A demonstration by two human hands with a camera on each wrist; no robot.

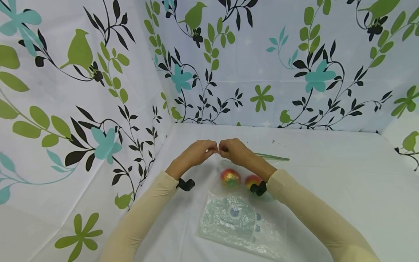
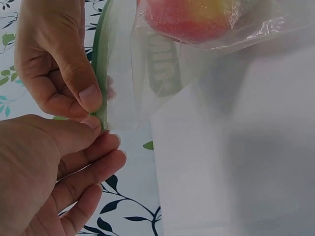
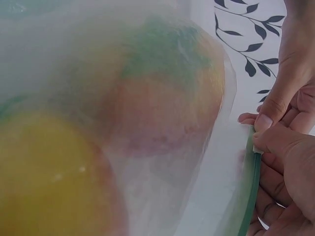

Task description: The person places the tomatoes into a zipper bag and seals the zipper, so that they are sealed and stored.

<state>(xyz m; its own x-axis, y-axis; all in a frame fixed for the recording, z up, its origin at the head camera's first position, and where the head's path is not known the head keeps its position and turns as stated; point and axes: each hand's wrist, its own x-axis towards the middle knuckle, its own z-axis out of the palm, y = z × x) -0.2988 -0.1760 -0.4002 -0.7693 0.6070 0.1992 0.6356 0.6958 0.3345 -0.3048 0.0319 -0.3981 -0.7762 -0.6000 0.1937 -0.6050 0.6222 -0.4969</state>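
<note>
A clear zip bag point(image 3: 197, 196) with a green zip strip point(image 3: 251, 196) along its mouth lies between my hands. My left hand point(image 1: 197, 151) pinches one end of the strip between thumb and forefinger, its other fingers loosely bent. Right against it, thumb and curled fingers of my right hand point(image 1: 236, 150) pinch the same strip. Two red-and-yellow round fruits show through the film: one fruit point(image 1: 230, 178) with a green top, and another fruit point(image 1: 252, 180) partly hidden by my right wrist. In the head view, the strip comes out again beyond my right forearm.
Nearer me lies a flat, crinkled plastic bag point(image 1: 226, 218) with pale green and blue print. White cloth covers the table point(image 1: 330, 182). A patterned curtain point(image 1: 209, 80) stands behind and to the left. Small dark specks point(image 1: 273, 141) dot the cloth at the back.
</note>
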